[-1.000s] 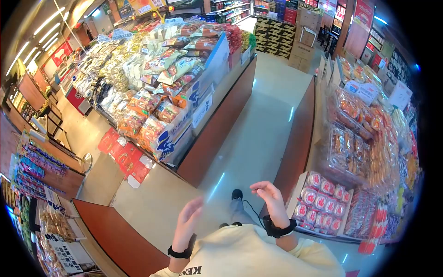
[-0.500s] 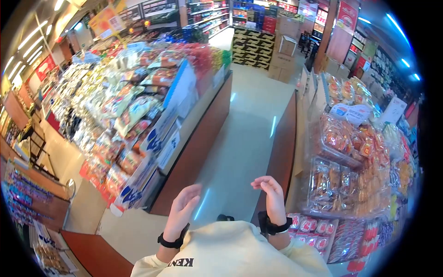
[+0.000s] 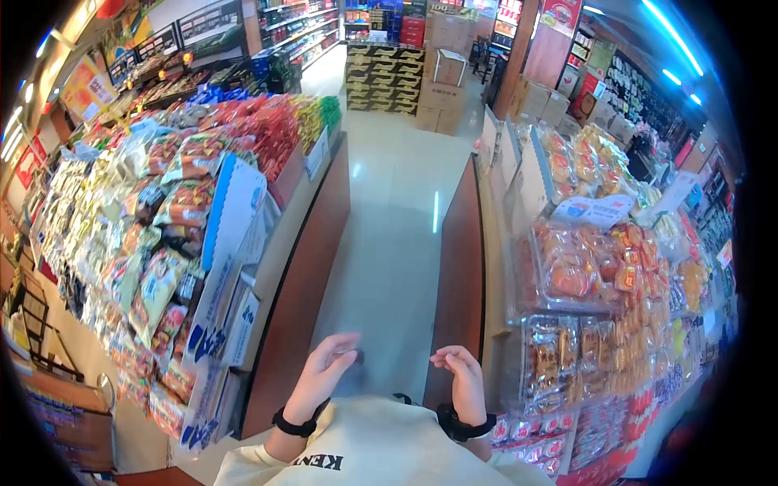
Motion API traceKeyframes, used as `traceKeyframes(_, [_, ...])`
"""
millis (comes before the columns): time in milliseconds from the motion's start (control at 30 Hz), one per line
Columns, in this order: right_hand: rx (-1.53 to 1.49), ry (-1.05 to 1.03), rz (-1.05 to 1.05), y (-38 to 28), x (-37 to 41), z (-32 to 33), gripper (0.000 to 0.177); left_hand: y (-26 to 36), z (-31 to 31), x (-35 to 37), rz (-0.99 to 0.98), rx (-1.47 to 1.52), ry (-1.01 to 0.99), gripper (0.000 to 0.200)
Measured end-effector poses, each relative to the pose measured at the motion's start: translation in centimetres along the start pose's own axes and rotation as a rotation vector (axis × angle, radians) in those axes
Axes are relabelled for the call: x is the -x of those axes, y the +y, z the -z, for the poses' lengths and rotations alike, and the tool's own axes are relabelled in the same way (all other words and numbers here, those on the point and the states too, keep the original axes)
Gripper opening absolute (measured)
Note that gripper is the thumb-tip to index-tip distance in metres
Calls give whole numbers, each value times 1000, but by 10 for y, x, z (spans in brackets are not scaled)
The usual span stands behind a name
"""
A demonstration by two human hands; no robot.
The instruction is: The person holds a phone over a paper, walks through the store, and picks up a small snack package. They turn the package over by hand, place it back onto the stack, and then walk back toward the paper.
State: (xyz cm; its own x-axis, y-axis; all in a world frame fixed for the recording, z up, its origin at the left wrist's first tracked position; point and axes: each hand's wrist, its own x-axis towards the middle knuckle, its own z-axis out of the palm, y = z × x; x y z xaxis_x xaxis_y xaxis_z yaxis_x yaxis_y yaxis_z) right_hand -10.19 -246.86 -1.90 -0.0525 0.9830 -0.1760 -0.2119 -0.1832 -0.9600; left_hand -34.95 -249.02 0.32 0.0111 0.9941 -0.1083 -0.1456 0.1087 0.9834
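Observation:
My left hand (image 3: 322,373) is raised in front of my chest with its fingers loosely curved and apart from the thumb, holding nothing. Across from it, my right hand (image 3: 460,376) is also bare, its fingers bent a little and parted. Neither one touches any goods. Black bands circle both wrists. Nearest to the left hand is the brown side panel of the left display stand (image 3: 304,283). To the right of the right hand, clear plastic trays of packaged pastries (image 3: 559,356) sit on the other stand.
A pale tiled aisle (image 3: 389,211) runs ahead between the two stands. Bagged snacks (image 3: 154,275) are heaped on the left. Stacked cartons (image 3: 442,73) and patterned boxes (image 3: 381,79) stand at the aisle's far end, with shelves (image 3: 300,32) behind.
My view has turned to the right and moved forward between the stands. Both hands stay raised and empty, a little closer together.

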Motion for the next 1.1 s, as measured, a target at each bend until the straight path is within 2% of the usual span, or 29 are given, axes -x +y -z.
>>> traceKeyframes(100, [-1, 12, 38, -11, -39, -17, 19, 9, 16, -43, 37, -13, -18, 30])
traceKeyframes(367, [19, -11, 123, -43, -157, -75, 19, 45, 66, -162, -87, -28, -27, 30])
traceKeyframes(633, [-18, -14, 75, -48, -254, -105, 18, 49, 99, -255, -44, -44, -28, 30])
traceKeyframes(900, [-36, -46, 27, -62, -368, -92, 17, 56, 92, -350, -18, 9, 52, 30])
traceKeyframes(1100, [-26, -99, 43, -95, -465, -71, 17, 63, 61, -444, -16, 45, 86, 29])
